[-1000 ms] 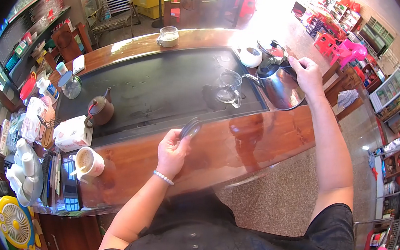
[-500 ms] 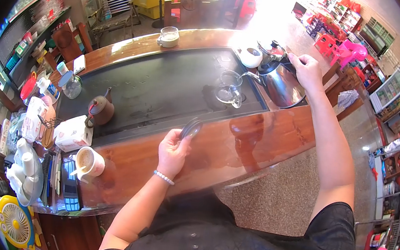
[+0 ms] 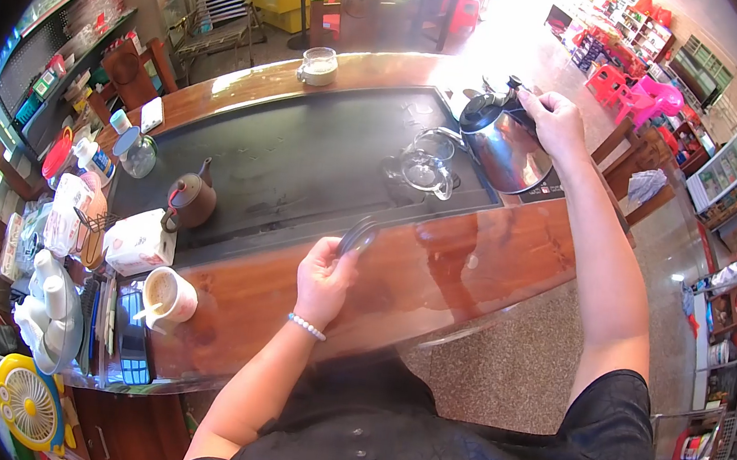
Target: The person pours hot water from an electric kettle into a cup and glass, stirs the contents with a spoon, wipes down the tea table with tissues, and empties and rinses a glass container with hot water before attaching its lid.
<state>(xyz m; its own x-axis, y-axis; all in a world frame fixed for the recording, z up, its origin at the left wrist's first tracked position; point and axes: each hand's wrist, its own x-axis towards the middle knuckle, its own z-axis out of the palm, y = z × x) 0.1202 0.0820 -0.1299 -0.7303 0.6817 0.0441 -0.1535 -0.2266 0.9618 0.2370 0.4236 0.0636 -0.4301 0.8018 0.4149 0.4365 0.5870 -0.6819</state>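
Observation:
My right hand (image 3: 558, 124) grips the dark handle of a shiny metal kettle (image 3: 507, 150), which is raised a little above the right end of the table. The kettle's spout points left, over a glass pitcher (image 3: 427, 171) standing on the dark tray (image 3: 304, 155). Whether water comes out cannot be made out. My left hand (image 3: 324, 281) pinches a dark round lid (image 3: 358, 236) over the table's near edge, to the left of the pitcher.
A brown teapot (image 3: 191, 197) sits at the tray's left end. Nearer stand a tissue pack (image 3: 140, 242) and a cup of brown drink (image 3: 168, 296). A glass cup (image 3: 318, 67) rests on the far edge. Phone (image 3: 133, 340) and glass jar (image 3: 135, 152) lie left.
The kettle has risen and shifted left, tilting towards the glass pitcher, and the plate under it now shows. My left hand keeps the lid in nearly the same place. The view has shifted slightly.

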